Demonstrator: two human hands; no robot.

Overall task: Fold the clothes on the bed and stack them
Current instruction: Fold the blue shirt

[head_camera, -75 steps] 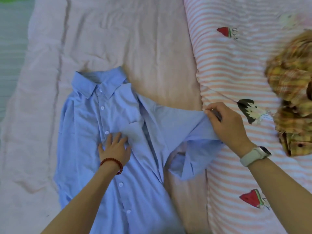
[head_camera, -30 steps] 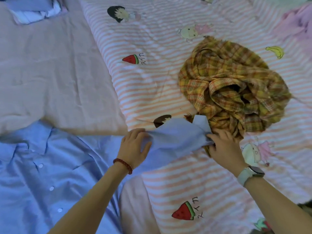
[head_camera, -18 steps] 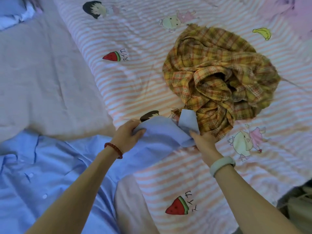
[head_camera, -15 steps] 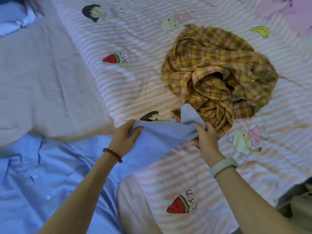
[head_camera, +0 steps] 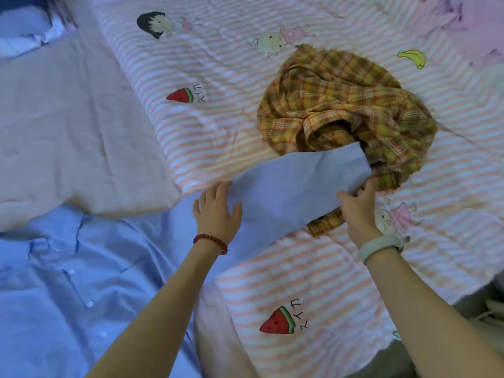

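A light blue button shirt (head_camera: 68, 282) lies front up at the lower left of the bed. Its sleeve (head_camera: 294, 184) stretches flat to the right across the striped quilt, the cuff end overlapping a crumpled yellow plaid shirt (head_camera: 341, 105). My left hand (head_camera: 216, 211) rests flat with spread fingers on the sleeve near the shoulder. My right hand (head_camera: 357, 203) pinches the lower edge of the sleeve near the cuff.
A pink striped cartoon quilt (head_camera: 245, 64) covers the right side; a plain pink sheet (head_camera: 68, 118) covers the left. Folded blue and white clothes (head_camera: 24, 31) sit at the top left corner. The bed's edge runs along the lower right (head_camera: 436, 336).
The bunched sleeve has been pulled out straight and flat toward the plaid shirt. My left hand let go of the fabric and now lies flat on it.
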